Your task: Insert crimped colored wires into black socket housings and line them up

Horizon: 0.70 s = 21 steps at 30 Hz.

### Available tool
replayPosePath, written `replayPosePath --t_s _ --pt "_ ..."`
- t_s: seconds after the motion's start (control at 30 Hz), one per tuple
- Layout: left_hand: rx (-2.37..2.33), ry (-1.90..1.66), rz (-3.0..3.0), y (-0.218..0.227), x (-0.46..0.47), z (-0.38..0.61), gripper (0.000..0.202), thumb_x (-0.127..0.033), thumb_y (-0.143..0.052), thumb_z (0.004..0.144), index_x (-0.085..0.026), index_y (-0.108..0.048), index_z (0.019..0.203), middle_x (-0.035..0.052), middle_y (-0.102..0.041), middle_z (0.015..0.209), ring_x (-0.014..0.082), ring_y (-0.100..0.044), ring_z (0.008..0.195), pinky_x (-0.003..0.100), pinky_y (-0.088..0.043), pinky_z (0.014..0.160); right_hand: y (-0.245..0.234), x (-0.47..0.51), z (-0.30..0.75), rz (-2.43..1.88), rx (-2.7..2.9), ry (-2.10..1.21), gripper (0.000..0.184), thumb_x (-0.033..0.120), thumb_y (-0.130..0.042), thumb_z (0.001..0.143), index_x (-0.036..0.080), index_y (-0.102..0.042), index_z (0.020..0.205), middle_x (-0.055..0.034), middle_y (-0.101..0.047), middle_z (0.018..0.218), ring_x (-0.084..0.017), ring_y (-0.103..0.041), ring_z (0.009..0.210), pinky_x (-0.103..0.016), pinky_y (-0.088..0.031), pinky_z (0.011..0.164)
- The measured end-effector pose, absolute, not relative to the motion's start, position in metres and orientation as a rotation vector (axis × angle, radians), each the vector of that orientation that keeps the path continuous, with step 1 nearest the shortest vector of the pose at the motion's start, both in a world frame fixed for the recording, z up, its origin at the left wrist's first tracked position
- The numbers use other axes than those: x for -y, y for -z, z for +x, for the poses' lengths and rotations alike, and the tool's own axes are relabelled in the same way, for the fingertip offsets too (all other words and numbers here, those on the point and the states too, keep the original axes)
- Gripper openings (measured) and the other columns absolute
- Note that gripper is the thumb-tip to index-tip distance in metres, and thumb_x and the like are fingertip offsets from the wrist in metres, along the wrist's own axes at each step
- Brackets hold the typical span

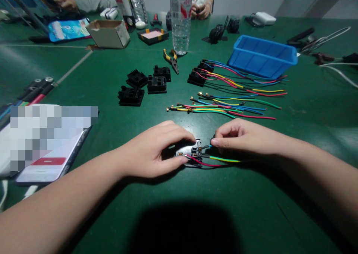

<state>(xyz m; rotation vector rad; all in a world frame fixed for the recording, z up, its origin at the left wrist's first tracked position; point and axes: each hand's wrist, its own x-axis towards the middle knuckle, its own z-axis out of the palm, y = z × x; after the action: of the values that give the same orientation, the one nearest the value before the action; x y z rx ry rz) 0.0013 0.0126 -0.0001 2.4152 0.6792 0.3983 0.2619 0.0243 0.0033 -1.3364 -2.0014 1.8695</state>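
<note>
My left hand (156, 149) is closed around a small black plastic socket module (194, 150), thumb at its near edge and fingers at its far side, steadying it on the table. A red wire (208, 164) and a yellow-green wire (223, 159) run out of the module to the right. With thumb and forefinger, my right hand (237, 136) pinches a short blue wire (207, 146) close to its dark-sleeved end. That end meets the module's right side; whether it is fully seated I cannot tell.
Beyond my hands lie loose coloured wires (223, 108) with brass terminals, several black modules (131, 96), wired modules (196, 77) and pliers (172, 62). Further back are a blue bin (260, 58), a water bottle (181, 27) and a cardboard box (110, 36). A phone (53, 164) lies left. Other people sit opposite.
</note>
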Motion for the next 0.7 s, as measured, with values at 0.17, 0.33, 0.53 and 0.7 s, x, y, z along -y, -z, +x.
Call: replayPosePath --t_s 0.17,0.33,0.53,0.7 --pt "-0.619 -0.411 2.413 -0.0003 -0.0120 0.0014 0.036 -0.015 -0.057 0.082 -0.014 -0.057 0.118 0.0058 -0.064 0.111 0.0170 -0.055 0.100 0.029 -0.042 0.092 -0.0027 -0.0246 0.2620 -1.362 1.999 -1.876 0.034 0.047 -0.066 0.079 0.017 -0.059 0.064 0.0050 -0.042 0.056 -0.008 -0.032 0.052 -0.024 -0.022 0.047" --pt "-0.606 -0.435 2.424 0.0001 -0.0110 0.0017 0.035 -0.015 -0.058 0.081 -0.014 -0.058 0.116 0.0054 -0.066 0.108 0.0163 -0.057 0.098 0.028 -0.043 0.090 -0.0018 -0.0256 0.2626 -1.345 2.028 -1.859 0.034 0.046 -0.065 0.080 0.017 -0.058 0.064 0.0050 -0.042 0.058 -0.008 -0.032 0.053 -0.024 -0.022 0.049" --pt "-0.602 -0.431 2.427 0.0004 -0.0100 0.0010 0.033 -0.019 -0.059 0.082 -0.015 -0.058 0.115 0.0050 -0.067 0.107 0.0161 -0.058 0.096 0.027 -0.044 0.088 -0.0027 -0.0256 0.2637 -1.353 2.036 -1.864 0.035 0.047 -0.065 0.080 0.017 -0.059 0.065 0.0046 -0.043 0.057 -0.008 -0.032 0.052 -0.023 -0.022 0.047" --pt "-0.607 -0.421 2.421 0.0001 -0.0101 0.0012 0.033 -0.020 -0.059 0.082 -0.016 -0.058 0.115 0.0051 -0.067 0.108 0.0163 -0.058 0.098 0.028 -0.044 0.089 -0.0031 -0.0253 0.2637 -1.347 2.047 -1.859 0.036 0.048 -0.065 0.080 0.016 -0.057 0.064 0.0046 -0.042 0.057 -0.008 -0.031 0.052 -0.023 -0.022 0.047"
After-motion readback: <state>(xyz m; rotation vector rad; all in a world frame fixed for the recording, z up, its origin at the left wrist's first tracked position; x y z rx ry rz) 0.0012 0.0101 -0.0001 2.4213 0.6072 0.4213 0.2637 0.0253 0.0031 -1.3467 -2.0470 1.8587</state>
